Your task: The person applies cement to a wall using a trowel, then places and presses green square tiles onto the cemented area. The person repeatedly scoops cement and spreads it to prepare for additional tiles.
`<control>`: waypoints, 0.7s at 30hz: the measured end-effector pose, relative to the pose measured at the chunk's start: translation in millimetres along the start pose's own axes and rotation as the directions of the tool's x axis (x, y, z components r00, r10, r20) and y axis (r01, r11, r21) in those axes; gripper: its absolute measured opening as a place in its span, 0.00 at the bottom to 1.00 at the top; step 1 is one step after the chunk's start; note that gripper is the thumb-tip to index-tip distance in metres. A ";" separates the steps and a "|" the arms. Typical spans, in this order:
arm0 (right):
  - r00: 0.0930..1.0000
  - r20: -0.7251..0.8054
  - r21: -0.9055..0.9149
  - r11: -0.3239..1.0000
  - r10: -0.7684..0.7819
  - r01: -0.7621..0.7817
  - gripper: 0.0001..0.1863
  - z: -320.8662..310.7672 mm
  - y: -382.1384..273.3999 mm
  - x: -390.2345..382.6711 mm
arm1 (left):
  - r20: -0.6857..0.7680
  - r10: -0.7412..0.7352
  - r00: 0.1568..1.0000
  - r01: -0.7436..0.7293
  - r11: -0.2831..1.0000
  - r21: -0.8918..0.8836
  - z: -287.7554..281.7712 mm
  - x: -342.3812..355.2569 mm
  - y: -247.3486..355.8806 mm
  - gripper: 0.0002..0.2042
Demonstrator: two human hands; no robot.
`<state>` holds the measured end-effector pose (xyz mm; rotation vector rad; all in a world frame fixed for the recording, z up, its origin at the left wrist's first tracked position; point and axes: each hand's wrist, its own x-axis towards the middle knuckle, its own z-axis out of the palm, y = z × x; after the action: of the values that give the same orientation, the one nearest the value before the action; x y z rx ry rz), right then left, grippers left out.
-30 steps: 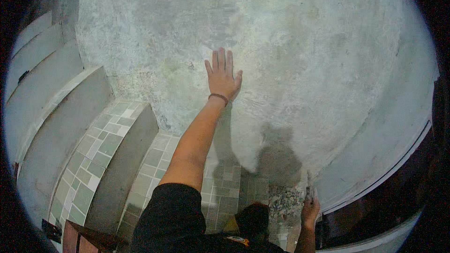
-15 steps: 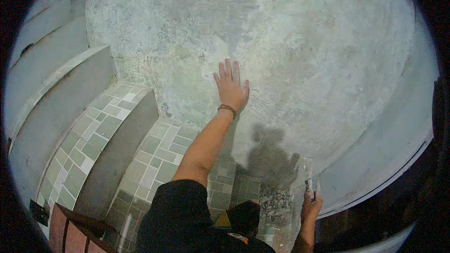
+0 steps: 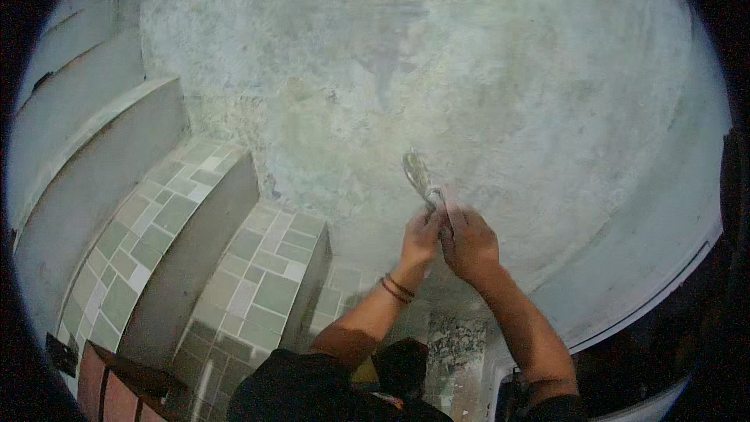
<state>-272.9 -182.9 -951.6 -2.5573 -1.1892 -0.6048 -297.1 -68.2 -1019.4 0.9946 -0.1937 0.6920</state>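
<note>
In front of the wall, my two hands meet around a small metal trowel. Its shiny, narrow blade points up and slightly left. My left hand, with a brown bracelet at the wrist, is closed at the lower end of the tool. Beside it, touching, my right hand is closed on the handle, most of which the fingers hide. A pale, blurred strip shows just above the right fingers; whether it is a dusty finger or something held cannot be made out.
A rough, patchy grey-green plastered wall fills the view ahead. Curved steps with green and white tiles climb on the left. A reddish-brown panel stands at lower left. A pale curved ledge runs along the right, beside a dark area.
My left hand has left the wall, where it lay flat with fingers spread, and come down to the trowel. My right hand has raised the trowel from lower right to the middle.
</note>
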 end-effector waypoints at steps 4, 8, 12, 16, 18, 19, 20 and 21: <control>0.984 0.169 -0.259 0.960 -0.061 0.104 0.37 -32.8 -4.4 73.2 | -0.121 0.056 0.991 0.000 0.908 0.418 -52.3 28.9 11.8 0.14; 0.865 -0.496 -0.360 0.924 -0.073 -0.128 0.40 -85.2 35.7 175.7 | -0.396 -0.058 0.917 0.090 0.994 0.064 -99.3 40.3 23.2 0.11; 0.665 -0.684 -0.556 0.805 -0.300 -0.208 0.40 -70.6 67.6 235.8 | -0.516 0.206 0.831 0.047 0.899 0.435 -128.4 56.4 29.5 0.19; 0.515 -0.711 -0.605 0.790 -0.479 -0.100 0.36 -48.5 87.6 246.4 | -0.334 0.489 0.806 -0.067 0.636 0.769 -151.5 78.2 21.9 0.31; 0.525 -0.717 -0.603 0.786 -0.458 -0.137 0.35 -46.5 93.3 246.8 | -0.230 0.511 0.828 -0.098 0.536 0.839 -159.4 84.5 15.9 0.34; 0.478 -0.706 -0.626 0.776 -0.523 -0.076 0.34 -47.7 95.7 247.6 | -0.173 0.577 0.798 -0.129 0.444 0.887 -161.1 85.7 12.0 0.34; 0.466 -0.703 -0.632 0.772 -0.537 -0.064 0.34 -48.9 97.2 248.4 | -0.166 0.570 0.805 -0.113 0.421 0.900 -160.5 81.6 7.3 0.33; 0.495 -0.698 -0.636 0.765 -0.517 -0.098 0.34 -50.1 98.1 248.9 | -0.159 0.563 0.811 -0.097 0.398 0.912 -160.2 80.9 3.6 0.33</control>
<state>-66.0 -99.1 -795.8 -1.8704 -0.9930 -2.3319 -261.5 100.9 -1068.1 1.7885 0.4700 1.4897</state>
